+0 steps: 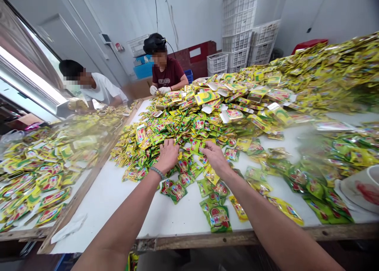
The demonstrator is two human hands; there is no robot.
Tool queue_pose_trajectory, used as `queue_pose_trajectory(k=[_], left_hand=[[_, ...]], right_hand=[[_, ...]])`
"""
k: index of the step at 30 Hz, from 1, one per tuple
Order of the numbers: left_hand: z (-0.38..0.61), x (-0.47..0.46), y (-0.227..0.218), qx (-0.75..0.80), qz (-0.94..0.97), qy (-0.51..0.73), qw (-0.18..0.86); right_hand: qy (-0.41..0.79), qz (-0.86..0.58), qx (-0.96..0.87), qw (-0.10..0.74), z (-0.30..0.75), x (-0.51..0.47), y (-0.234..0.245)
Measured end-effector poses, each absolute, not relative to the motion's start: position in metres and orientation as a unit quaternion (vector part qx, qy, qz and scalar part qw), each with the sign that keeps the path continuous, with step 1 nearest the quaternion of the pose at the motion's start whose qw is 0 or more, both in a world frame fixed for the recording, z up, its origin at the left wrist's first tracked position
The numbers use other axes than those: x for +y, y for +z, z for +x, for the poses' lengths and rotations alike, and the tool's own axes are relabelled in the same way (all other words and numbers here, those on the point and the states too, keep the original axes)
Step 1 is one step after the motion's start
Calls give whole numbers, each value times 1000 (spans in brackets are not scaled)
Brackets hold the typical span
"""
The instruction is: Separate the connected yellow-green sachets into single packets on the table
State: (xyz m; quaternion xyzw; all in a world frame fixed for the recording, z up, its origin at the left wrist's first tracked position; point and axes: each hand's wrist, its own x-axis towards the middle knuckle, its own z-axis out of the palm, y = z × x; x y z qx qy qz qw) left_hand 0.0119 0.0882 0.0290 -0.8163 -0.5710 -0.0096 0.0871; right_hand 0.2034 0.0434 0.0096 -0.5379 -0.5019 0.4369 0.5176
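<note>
A heap of small shiny green and yellow candy packets (160, 131) with watermelon pictures covers the middle of the white table. My left hand (168, 156), with a beaded bracelet on its wrist, rests palm down at the near side of this heap. Its fingers are stretched over the packets and slightly apart; its palm side is hidden. To its right, my right hand (215, 157) pinches the edge of a green packet (195, 146) between thumb and fingers. Loose packets (217, 216) lie below and between my arms.
Yellow printed boxes (207, 97) pile up behind the packets. A wooden strip (97, 170) divides the table on the left. At the right edge stands a white cup (363, 188). Two people sit across, one in white gloves (164, 90). White crates (238, 38) are stacked behind.
</note>
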Motion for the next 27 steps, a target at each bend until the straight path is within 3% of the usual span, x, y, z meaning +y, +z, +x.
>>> queue_pose_trajectory(k=[6,15,20,27], left_hand=[[-6,68,18,-597,-798,-79,27],[-19,34,9,-606,-788,-71,-85],[-18,26,8,-665,-729,-124,-106],[-22,24,9,-656,-630,-381,-165]], right_hand=[[376,-586,-571,435,203,35,18],[343,-584,-623,392,199,31,12],[347,-582,-642,359,197,28,8],[427,-516,-621,407,199,27,8]])
